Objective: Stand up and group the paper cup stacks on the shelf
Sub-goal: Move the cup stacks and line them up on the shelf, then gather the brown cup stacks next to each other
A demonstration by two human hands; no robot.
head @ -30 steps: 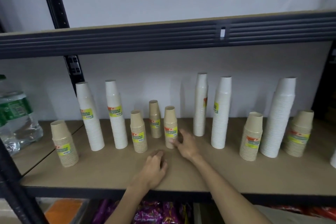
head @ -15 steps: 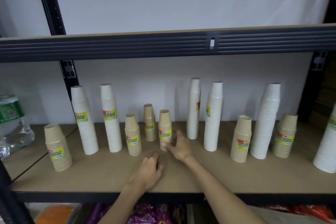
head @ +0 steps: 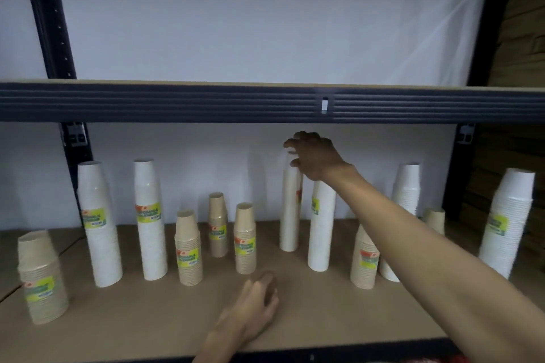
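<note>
The right hand point(head: 315, 156) has risen from the brown stack point(head: 244, 239) to the white stack point(head: 289, 215), fingers curled round its top, likely to regroup it; the left hand point(head: 256, 303) rests loosely curled.

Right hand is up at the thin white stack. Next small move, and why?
Probably close the right hand round the top of the thin white stack and slide it beside the wider white stack: the fingers arch over it, grip unclear, and both stand apart.

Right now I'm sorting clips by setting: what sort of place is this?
Probably a stockroom or shop storage area. A dark metal rack carries plain board shelves, and many cup stacks stand in a row on one shelf, most still in retail wrap with printed labels.
</note>
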